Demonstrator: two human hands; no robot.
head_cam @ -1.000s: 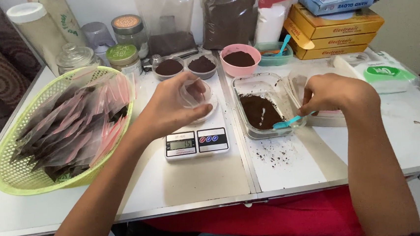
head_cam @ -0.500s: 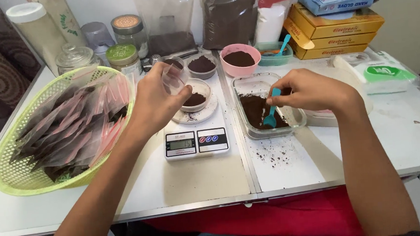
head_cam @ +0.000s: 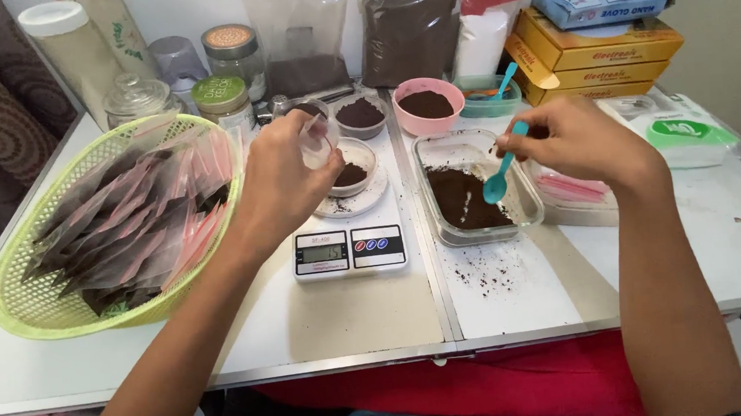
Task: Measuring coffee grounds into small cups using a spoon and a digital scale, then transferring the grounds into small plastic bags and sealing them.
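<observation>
Weighing out dark powder at the white bench (head_cam: 352, 322), spoon over the tray and lid lifted off the cup.

The clear tray (head_cam: 478, 187) of loose brown powder looks rigid but light, best steadied by its rim. On the scale (head_cam: 349, 251), the small cup (head_cam: 352, 167) seems light and easily tipped. The left hand (head_cam: 286, 175) is curled, pinching a thin clear lid (head_cam: 318, 142), likely flimsy and slippery, by its edge. The right hand (head_cam: 578, 137) pinches a teal spoon (head_cam: 503, 173) by its handle top, bowl hanging over the tray; a gentle grip should suffice.

Bare forearms, bare hands (head_cam: 286, 175), no sleeves
</observation>
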